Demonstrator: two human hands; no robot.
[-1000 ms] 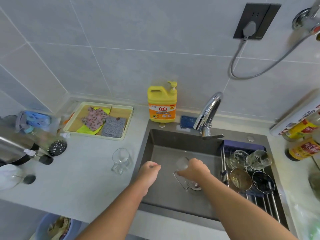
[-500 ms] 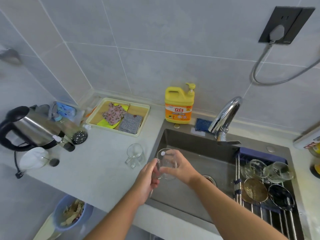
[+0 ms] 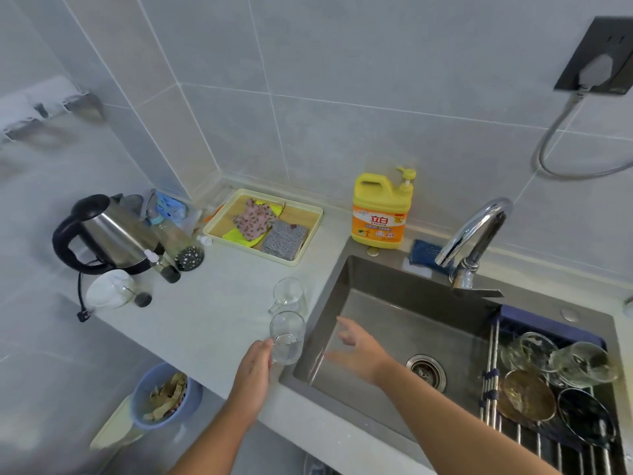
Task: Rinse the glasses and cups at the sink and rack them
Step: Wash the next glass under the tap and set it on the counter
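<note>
Left hand grips a clear glass at the counter edge; right hand is free, its fingers spread above the sink.

The glass is upright, just left of the sink, close in front of a glass mug on the counter. I cannot tell if its base rests there. It is held low on its side, probably to keep the mouth open. The rack across the basin already carries glasses and bowls, so little room remains. The faucet, detergent bottle, kettle and tray stand behind, outside the path.
</note>
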